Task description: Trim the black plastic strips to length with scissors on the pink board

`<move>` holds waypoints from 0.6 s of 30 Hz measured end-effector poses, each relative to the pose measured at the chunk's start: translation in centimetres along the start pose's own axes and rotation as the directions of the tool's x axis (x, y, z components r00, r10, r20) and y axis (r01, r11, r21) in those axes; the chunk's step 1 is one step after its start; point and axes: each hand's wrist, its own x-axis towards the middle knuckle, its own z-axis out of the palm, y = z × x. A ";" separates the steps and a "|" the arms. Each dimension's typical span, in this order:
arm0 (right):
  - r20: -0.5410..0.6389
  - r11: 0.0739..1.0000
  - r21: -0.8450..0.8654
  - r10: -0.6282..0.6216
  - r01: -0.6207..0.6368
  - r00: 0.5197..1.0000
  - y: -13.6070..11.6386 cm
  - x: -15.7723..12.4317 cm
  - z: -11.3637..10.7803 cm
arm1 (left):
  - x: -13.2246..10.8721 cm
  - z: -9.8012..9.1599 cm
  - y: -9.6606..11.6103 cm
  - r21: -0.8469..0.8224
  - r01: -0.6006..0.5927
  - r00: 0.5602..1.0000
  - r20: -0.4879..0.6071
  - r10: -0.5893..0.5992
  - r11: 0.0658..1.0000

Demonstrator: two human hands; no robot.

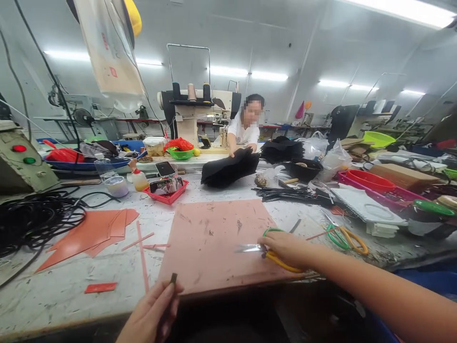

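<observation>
Lying flat on the big white table (60,297) is a pink sheet (203,247) — over its right side, the right hand (287,247) is curled round some green and yellow scissors (249,248) — and by the sheet's near left corner, the left hand (153,307) pinches a tiny dark strip (173,277) that pokes up.

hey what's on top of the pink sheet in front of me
Dark marks show on the pink sheet; the right hand holds scissors over it, hiding the patch beneath.
</observation>
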 end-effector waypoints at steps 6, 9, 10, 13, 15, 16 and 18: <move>-0.436 0.934 0.354 0.203 -0.040 0.877 -2.4 1.9 -7.4 | 1.4 2.6 1.9 -0.045 -0.170 0.978 0.112 0.174 0.984; -0.577 0.828 0.545 0.254 0.134 0.776 -6.3 3.3 -11.6 | 1.8 3.4 2.7 -0.070 -0.284 0.951 0.108 0.290 0.956; -0.587 0.773 0.603 0.262 0.197 0.766 -7.7 3.8 -12.4 | 1.9 3.6 3.0 -0.081 -0.324 0.938 0.099 0.331 0.943; -0.578 0.560 0.751 0.299 0.351 0.760 -11.7 5.6 -13.0 | 1.9 3.9 3.7 -0.095 -0.403 0.909 0.071 0.410 0.910; -0.539 0.379 0.825 0.303 0.419 0.786 -13.5 7.1 -12.0 | 1.9 3.9 4.0 -0.075 -0.445 0.892 0.053 0.450 0.892; -0.516 0.278 0.852 0.305 0.443 0.800 -14.2 7.8 -11.4 | 1.9 3.9 4.2 -0.055 -0.463 0.884 0.050 0.466 0.885; -0.470 0.092 0.878 0.347 0.470 0.812 -15.1 9.1 -10.0 | 1.8 3.6 4.5 0.012 -0.484 0.875 0.032 0.483 0.875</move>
